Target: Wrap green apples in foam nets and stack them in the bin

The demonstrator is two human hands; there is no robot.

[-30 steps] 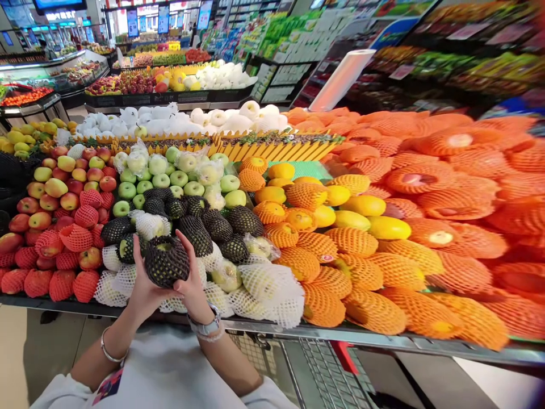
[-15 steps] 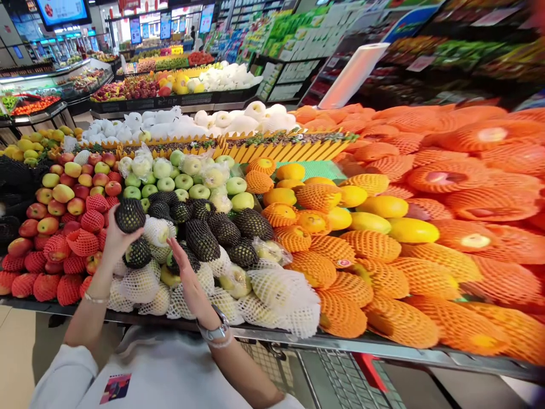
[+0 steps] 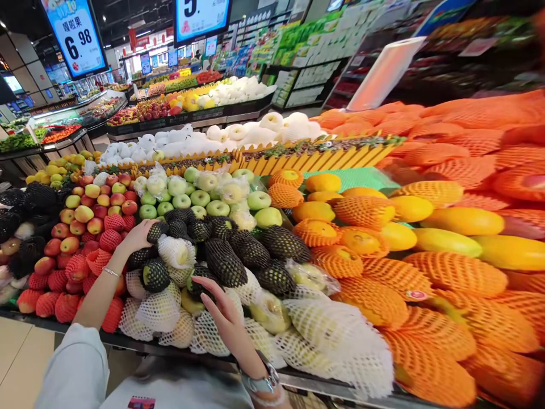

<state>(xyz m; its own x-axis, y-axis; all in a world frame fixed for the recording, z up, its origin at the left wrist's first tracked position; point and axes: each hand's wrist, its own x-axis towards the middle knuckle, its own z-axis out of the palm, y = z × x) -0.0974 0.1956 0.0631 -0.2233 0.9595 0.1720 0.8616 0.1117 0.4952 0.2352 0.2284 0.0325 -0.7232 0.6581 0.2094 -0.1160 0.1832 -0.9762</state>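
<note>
My left hand (image 3: 137, 237) reaches into the fruit display and curls over a fruit in a black foam net (image 3: 156, 232) at the top of the black-netted pile. My right hand (image 3: 225, 318) hovers open with fingers spread, close to another black-netted fruit (image 3: 196, 282) and the white-netted pears (image 3: 210, 335) at the front of the stand. More dark netted fruit (image 3: 249, 248) lie to the right of both hands.
Red and yellow apples (image 3: 85, 216) fill the left, green apples (image 3: 204, 196) sit behind, orange-netted mangoes (image 3: 374, 272) spread to the right. A yellow picket divider (image 3: 298, 159) runs behind. Price screens (image 3: 76, 34) hang above further fruit stands. The display's front edge (image 3: 128, 341) is near my body.
My left hand carried the black-netted fruit up and away from my chest, then set it down into the pile further back. My right hand let go and opened over the front fruit.
</note>
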